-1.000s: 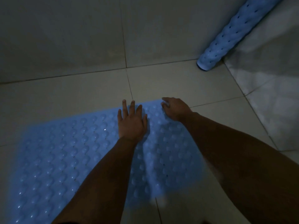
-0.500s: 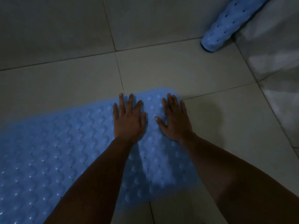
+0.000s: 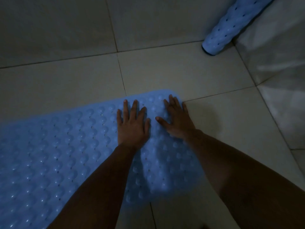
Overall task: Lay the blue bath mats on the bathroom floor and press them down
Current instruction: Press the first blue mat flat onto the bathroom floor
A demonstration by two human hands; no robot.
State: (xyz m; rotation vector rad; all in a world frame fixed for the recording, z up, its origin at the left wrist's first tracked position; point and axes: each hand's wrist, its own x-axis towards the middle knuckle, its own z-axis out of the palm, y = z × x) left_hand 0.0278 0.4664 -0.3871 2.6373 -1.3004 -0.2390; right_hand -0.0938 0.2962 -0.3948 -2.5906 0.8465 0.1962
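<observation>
Your left hand (image 3: 132,128) and right hand (image 3: 177,120) lie open, palms flat, gripping nothing, on the far right corner of the blue bubbled rubber bath mat (image 3: 57,154) spread over the pale tiled floor (image 3: 165,71). Lean your weight down evenly, then work outward.

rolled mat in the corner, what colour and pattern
Light blue rolled mat, with bumps and small dark holes; seen in the head view.

An unrolled bath mat (image 3: 57,154) lies flat on the tiled floor (image 3: 165,71), running off its left edge. Both hands rest palm-down, fingers spread, on the mat's far right corner: left hand (image 3: 132,126) beside right hand (image 3: 177,119). A rolled mat (image 3: 221,35) leans in the far right corner, well apart.
</observation>
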